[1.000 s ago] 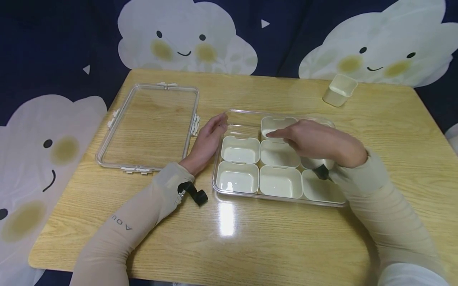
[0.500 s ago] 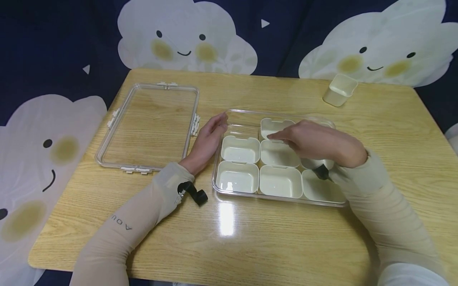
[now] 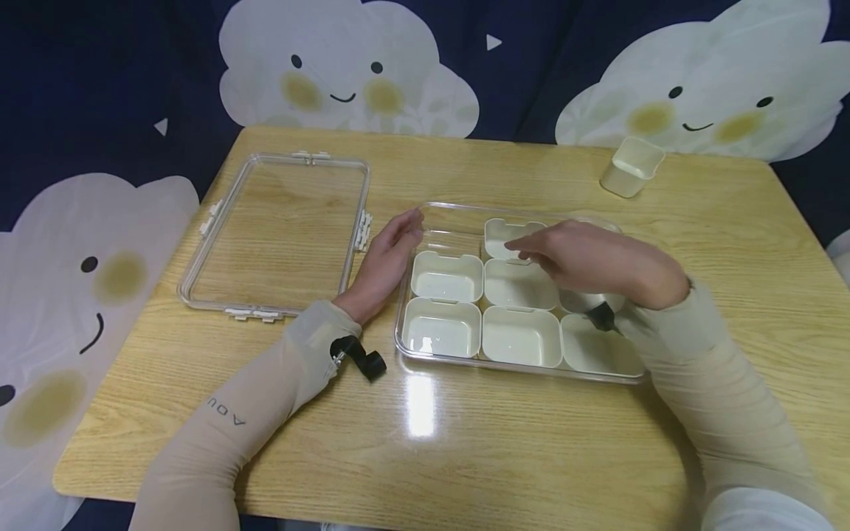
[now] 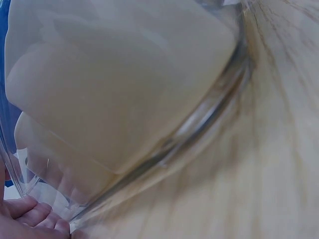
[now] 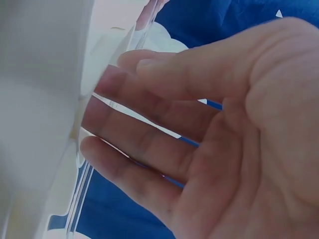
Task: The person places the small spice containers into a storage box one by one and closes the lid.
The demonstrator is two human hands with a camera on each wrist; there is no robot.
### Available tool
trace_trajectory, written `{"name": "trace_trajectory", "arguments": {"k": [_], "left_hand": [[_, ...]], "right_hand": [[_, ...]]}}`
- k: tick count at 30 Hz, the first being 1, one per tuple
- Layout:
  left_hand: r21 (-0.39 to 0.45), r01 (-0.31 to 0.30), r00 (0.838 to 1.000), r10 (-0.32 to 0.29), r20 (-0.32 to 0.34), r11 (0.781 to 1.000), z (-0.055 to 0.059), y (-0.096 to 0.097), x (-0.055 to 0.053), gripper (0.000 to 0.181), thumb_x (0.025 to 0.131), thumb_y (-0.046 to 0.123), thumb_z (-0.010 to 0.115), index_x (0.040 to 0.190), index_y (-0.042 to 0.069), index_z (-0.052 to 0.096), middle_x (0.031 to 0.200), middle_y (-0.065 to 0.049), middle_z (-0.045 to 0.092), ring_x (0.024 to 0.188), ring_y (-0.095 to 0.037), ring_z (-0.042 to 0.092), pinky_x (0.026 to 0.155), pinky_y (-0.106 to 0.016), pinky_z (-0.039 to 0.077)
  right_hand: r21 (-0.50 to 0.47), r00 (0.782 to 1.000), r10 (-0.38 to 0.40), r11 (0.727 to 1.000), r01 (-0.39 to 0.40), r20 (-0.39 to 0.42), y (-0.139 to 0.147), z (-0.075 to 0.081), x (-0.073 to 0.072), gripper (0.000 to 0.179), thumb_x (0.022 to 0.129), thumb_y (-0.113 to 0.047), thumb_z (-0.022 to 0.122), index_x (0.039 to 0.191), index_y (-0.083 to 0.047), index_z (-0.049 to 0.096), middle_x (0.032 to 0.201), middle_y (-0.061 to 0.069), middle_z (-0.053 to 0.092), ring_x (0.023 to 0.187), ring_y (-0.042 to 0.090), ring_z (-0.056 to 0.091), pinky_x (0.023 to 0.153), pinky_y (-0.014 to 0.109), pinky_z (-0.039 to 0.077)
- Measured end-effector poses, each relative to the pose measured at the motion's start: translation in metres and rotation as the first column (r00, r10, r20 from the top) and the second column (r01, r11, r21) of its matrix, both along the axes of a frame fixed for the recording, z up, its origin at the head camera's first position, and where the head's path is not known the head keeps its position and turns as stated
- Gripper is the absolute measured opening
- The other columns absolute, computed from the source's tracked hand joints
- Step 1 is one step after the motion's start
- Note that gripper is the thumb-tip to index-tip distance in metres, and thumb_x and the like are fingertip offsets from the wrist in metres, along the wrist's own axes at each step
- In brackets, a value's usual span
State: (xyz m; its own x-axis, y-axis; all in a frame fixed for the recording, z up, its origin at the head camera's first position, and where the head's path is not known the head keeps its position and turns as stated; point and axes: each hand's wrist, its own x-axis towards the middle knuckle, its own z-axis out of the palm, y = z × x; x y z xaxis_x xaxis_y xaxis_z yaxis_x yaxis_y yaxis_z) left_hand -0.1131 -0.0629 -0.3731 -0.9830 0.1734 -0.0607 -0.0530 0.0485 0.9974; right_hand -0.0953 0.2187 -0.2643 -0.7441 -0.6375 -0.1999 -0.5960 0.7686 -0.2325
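Observation:
A clear plastic box (image 3: pixel 521 368) stands on the table, holding several cream cups in rows. My left hand (image 3: pixel 384 264) rests against its left wall, fingers reaching to the back left corner. In the left wrist view, the left fingers (image 4: pixel 37 214) lie along the clear wall. My right hand (image 3: pixel 584 262) is over the back row, its index fingertip overlapping a cream cup (image 3: pixel 501 230) in the back middle. In the right wrist view, the right hand (image 5: pixel 199 134) has loosely extended fingers beside the cups, gripping nothing. The hand and forearm partly hide the cups on the right.
Left of the box lies a clear rectangular lid (image 3: pixel 212 306) with white clips on its edges. Another cream cup (image 3: pixel 624 177) stands at the back right of the table. The back left slot (image 3: pixel 451 232) of the box has no cup.
The cream cup in the back middle has shifted slightly left and lower. My right hand has then drawn a little to the right. The left hand has stayed in place.

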Motion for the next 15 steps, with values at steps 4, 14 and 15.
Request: {"name": "trace_trajectory", "arguments": {"k": [4, 14, 15], "left_hand": [[-0.010, 0.005, 1.000, -0.005, 0.001, 1.000, 0.001, 0.000, 0.001, 0.054, 0.107, 0.026, 0.049, 0.158, 0.013, 0.040, 0.166, -0.004, 0.043, 0.154, -0.020, 0.040, 0.131, -0.033, 0.032], [-0.013, 0.009, 1.000, -0.009, 0.003, 1.000, 0.001, 0.000, 0.001, 0.054, 0.107, 0.027, 0.049, 0.159, 0.014, 0.039, 0.166, -0.003, 0.042, 0.154, -0.019, 0.040, 0.131, -0.034, 0.032], [-0.011, 0.008, 1.000, -0.008, 0.005, 1.000, 0.001, 0.000, 0.001, 0.054, 0.107, 0.027, 0.049, 0.159, 0.014, 0.039, 0.166, -0.003, 0.042, 0.154, -0.019, 0.040, 0.131, -0.033, 0.032]], "right_hand": [[-0.003, 1.000, -0.010, 1.000, 0.010, -0.016, 0.004, 0.005, 0.002, 0.041, 0.101, -0.005, 0.055, 0.140, -0.012, 0.065, 0.128, 0.008, 0.076, 0.107, 0.021, 0.074, 0.093, 0.046, 0.062], [-0.014, 0.998, -0.061, 0.998, 0.061, -0.021, 0.016, 0.013, -0.003, 0.040, 0.103, -0.008, 0.055, 0.141, -0.010, 0.064, 0.130, 0.009, 0.074, 0.082, 0.014, 0.061, 0.077, 0.034, 0.053], [-0.016, 0.998, -0.066, 0.998, 0.066, -0.024, 0.018, 0.013, -0.004, 0.039, 0.103, -0.008, 0.055, 0.140, -0.009, 0.064, 0.131, 0.010, 0.073, 0.081, 0.014, 0.061, 0.075, 0.034, 0.052]]}}
